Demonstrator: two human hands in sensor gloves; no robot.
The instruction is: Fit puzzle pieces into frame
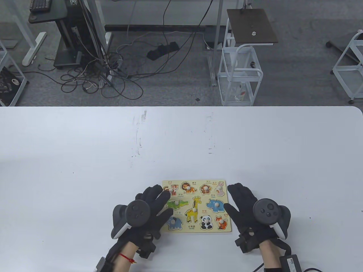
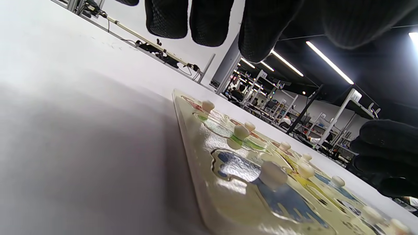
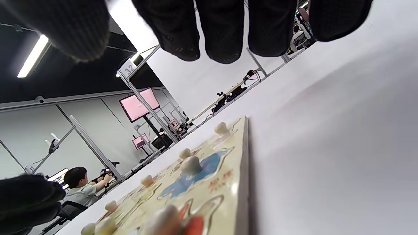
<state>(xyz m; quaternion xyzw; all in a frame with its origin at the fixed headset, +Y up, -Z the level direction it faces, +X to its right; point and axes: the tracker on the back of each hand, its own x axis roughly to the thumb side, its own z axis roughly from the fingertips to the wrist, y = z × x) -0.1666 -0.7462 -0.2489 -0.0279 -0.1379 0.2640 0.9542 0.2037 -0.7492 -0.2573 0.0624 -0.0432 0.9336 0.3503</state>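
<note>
A wooden puzzle frame lies flat on the white table near its front edge, with several animal pieces seated in it, among them a giraffe, a crocodile, a blue elephant, a hippo, a panda and a fox. My left hand is open, its fingers spread over the frame's left edge. My right hand is open beside the frame's right edge. In the left wrist view the frame and elephant show close up; in the right wrist view the frame's edge shows.
The white table stretches wide to the left, right and back of the frame. A black power adapter lies by my right wrist at the front edge. Beyond the table are floor cables and a white wire cart.
</note>
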